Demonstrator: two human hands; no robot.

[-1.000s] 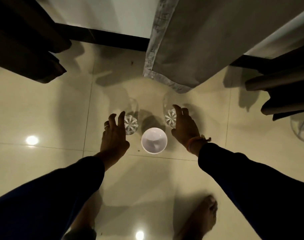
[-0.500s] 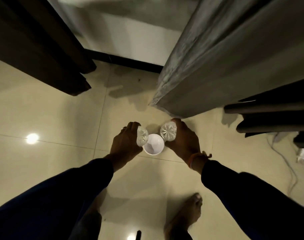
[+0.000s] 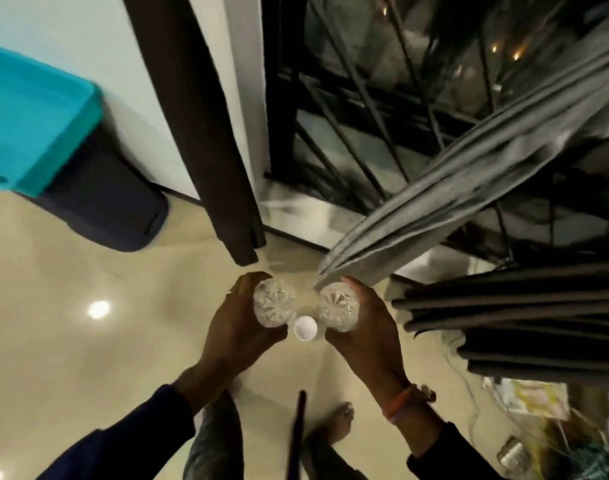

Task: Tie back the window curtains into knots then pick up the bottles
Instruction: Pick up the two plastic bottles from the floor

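Bottles in hand, one per side: clear ribbed plastic bottle on the left [image 3: 274, 302] gripped by the left hand [image 3: 236, 327], fingers curled round its body; clear ribbed plastic bottle on the right [image 3: 338, 305] gripped likewise by the right hand [image 3: 365, 327], thumb and fingers wrapped round its side. Both seen end-on, star-moulded bases turned up toward the camera, so apparently held upside down or steeply tilted, and off the glossy beige tiled floor [image 3: 88, 341]. Between them, lower down, a small round white cup [image 3: 305, 328] on the floor, not held by either hand.

Curtains just ahead: dark brown curtain panel [image 3: 206, 133] hanging straight on the left; grey curtain panel [image 3: 469, 188] swept diagonally across the barred black window frame [image 3: 348, 116], its end close above the right-hand bottle. Whether either is knotted, impossible to tell here. Teal-lidded dark bin [image 3: 71, 161] off to the left, folded dark fabric bundle [image 3: 521, 323] to the right, bare feet [image 3: 334, 424] below.

Judged stage: pick-up seemingly done, bottles lifted.

Risks from here:
- Slip of a smooth, thin-walled bottle from a one-handed hold, likelier if squeezed and deformed.
- Leak or spill if inverted and caps loose; caps hidden, so unknown.
- Snagging of the grey hem on the right-hand bottle while rising.
- Kick or knock of the white cup by a foot or a lowered bottle.
- Wet or glossy tile underfoot, poor footing barefoot.
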